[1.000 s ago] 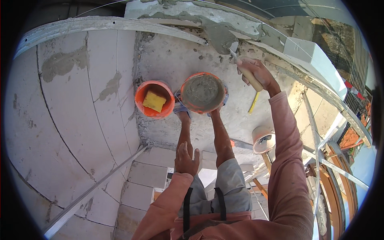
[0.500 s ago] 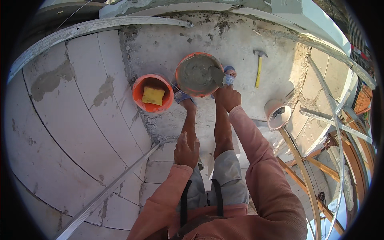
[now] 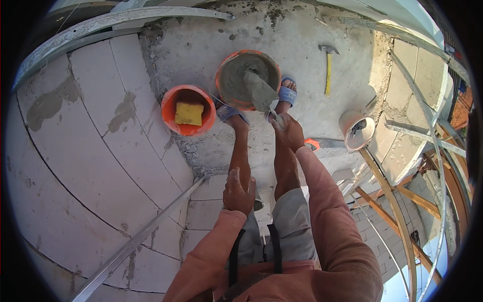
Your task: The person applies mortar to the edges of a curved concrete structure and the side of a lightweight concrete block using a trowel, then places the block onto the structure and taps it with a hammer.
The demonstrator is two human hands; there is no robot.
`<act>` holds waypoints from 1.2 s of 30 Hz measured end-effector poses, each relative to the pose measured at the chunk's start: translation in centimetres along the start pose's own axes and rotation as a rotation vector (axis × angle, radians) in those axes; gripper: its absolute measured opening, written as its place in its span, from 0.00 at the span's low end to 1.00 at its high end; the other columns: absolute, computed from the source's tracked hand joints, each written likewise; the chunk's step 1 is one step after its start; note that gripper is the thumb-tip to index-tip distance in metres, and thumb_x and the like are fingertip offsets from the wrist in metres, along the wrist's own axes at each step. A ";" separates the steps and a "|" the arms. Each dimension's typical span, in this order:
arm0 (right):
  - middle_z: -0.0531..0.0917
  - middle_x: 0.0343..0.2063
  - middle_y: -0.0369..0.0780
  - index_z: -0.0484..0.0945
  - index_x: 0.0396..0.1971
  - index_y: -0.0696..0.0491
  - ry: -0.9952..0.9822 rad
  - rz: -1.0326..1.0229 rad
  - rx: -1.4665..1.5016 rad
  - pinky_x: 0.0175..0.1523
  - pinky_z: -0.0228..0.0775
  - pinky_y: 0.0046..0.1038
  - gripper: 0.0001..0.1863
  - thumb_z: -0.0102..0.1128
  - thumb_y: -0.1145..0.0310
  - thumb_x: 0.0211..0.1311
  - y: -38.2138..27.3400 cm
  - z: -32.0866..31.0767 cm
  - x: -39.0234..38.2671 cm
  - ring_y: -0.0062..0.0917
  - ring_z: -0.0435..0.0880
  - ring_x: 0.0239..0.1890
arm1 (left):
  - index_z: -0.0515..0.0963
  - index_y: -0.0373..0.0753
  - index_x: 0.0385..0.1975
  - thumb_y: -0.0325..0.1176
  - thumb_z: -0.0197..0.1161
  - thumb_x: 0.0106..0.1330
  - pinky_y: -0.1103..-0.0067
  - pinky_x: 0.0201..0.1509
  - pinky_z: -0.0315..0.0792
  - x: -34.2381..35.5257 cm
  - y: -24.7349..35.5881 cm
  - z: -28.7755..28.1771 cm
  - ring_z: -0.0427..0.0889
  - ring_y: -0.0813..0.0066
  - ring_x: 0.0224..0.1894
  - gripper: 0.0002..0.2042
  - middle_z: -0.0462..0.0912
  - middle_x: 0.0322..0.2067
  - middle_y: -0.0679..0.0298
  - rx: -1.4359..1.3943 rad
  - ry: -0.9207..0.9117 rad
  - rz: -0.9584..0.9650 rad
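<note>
My right hand is closed round the handle of a trowel. Grey mortar coats the trowel's blade, which lies over the orange bucket between my feet. Wet mortar fills that bucket to near its rim. My left hand rests by my left knee, fingers extended and holding nothing. To the left of the mortar bucket stands a second orange bucket with a yellow sponge inside.
A hammer with a yellow handle lies on the concrete floor at right. Below it are a handsaw and a whitish bucket. A block wall runs along the left, with a long metal bar leaning near it.
The trowel has swung from the bucket's right rim so its blade points into the mortar. My right hand has dropped slightly nearer to me. The handsaw's orange handle now shows.
</note>
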State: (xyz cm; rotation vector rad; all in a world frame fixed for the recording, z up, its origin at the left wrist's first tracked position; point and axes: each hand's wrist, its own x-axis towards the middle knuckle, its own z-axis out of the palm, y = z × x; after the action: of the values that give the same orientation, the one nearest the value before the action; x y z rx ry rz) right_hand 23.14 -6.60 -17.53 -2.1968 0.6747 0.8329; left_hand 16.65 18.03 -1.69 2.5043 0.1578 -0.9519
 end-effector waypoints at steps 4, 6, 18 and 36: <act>0.86 0.35 0.45 0.77 0.36 0.52 -0.028 -0.137 -0.012 0.43 0.77 0.45 0.21 0.62 0.46 0.68 1.9 0.3 0.8 0.47 0.86 0.38 | 0.66 0.35 0.66 0.44 0.67 0.66 0.56 0.62 0.73 -0.6 0.5 0.9 0.76 0.43 0.62 0.32 0.74 0.62 0.45 -0.020 0.034 0.002; 0.86 0.33 0.44 0.77 0.35 0.52 -0.009 -0.148 -0.008 0.41 0.77 0.44 0.21 0.62 0.47 0.68 2.0 0.4 2.0 0.46 0.86 0.37 | 0.66 0.35 0.66 0.44 0.66 0.66 0.56 0.62 0.73 -0.6 1.0 1.1 0.76 0.43 0.62 0.32 0.74 0.62 0.45 -0.031 0.015 -0.034; 0.85 0.40 0.47 0.79 0.39 0.53 0.296 -0.270 0.070 0.46 0.76 0.46 0.20 0.61 0.48 0.69 -5.0 -11.3 7.6 0.49 0.85 0.42 | 0.67 0.36 0.67 0.44 0.66 0.67 0.56 0.64 0.72 0.4 4.1 0.9 0.76 0.43 0.62 0.32 0.73 0.63 0.45 -0.055 0.027 -0.141; 0.76 0.21 0.31 0.77 0.32 0.53 -0.019 0.047 1.058 0.23 0.71 0.20 0.14 0.66 0.59 0.70 -8.8 -38.2 21.5 0.16 0.73 0.19 | 0.67 0.35 0.66 0.44 0.67 0.67 0.58 0.67 0.70 1.4 7.7 2.2 0.74 0.45 0.64 0.32 0.73 0.63 0.46 -0.033 0.077 -0.194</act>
State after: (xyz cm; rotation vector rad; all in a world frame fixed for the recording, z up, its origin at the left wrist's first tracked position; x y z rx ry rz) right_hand 56.98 -34.10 -7.90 -1.2131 0.8887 0.3563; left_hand 18.38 10.10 -1.20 2.5304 0.4444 -0.9191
